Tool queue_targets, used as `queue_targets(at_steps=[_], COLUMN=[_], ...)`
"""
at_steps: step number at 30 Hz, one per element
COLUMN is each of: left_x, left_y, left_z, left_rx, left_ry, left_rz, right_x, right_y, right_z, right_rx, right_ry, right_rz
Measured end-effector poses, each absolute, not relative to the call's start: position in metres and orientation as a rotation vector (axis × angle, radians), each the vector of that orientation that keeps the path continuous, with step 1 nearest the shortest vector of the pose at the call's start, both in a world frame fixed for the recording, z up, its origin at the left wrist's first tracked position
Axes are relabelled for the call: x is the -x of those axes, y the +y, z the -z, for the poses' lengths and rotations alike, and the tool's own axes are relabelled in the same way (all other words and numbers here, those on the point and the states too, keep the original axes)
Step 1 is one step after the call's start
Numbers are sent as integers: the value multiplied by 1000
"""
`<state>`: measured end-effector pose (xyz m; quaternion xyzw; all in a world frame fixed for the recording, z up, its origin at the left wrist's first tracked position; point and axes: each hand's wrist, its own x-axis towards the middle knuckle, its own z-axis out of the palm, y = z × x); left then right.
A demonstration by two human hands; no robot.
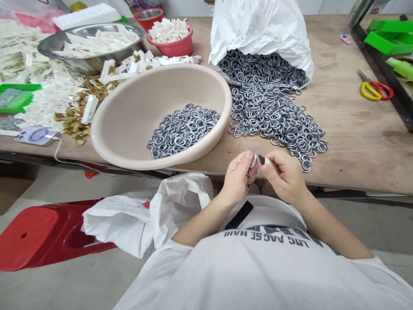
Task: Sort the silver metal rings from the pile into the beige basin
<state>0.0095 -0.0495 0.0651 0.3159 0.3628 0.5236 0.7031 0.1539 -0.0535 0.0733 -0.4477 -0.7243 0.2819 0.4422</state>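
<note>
So your worktop (351, 133) is the biggest thing here, and it's pretty loaded. Your beige basin (125, 112) sits at the front edge, with a heap of grey rings (183, 131) over on its right side. Just behind it to the right is the white sack (261, 30), mouth facing you, and a loose ring pile (274, 112) spills from it across the wood toward your right hand. Steel bowl (87, 65) full of white strips is off at the back left, and the red scissors with one yellow handle (376, 88) lie well apart on the right.

Your hands are up at the front edge, near each other. Left hand (238, 174) has its fingers clamped on a single grey ring (254, 160), held upright. Right hand (287, 176) has its fingers curled tight around a small dark-and-white piece (262, 160), dark end pointing at the ring. Can't tell if they're touching, and your grip hides most of that piece.
</note>
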Motion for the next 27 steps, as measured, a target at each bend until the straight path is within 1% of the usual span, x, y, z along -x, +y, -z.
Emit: queue_targets(at_steps=[3,6,13,18,22,27], left_x=[-9,-9,-4,-4,-8,-1], left_y=[-49,-50,-47,-51,-60,-52], left_z=[-65,-65,-63,-55,-51,-50], left_rx=[-684,-678,-693,-742,-803,-613], left_ry=[835,847,865,822,693,691], left_rz=[-1180,-1177,-1155,-1129,-999,-1051], right_x=[-152,-149,-145,-150,-161,-155], right_y=[-60,-61,-61,-45,-24,-1], right_z=[-75,-76,-76,-60,-45,-41], right_rx=[1124,1150,1171,1261,1440,1582], right_ry=[-1962,-2010,-2019,-1910,-1677,-1904], right_rz=[-546,-466,-539,-611,-555,-404])
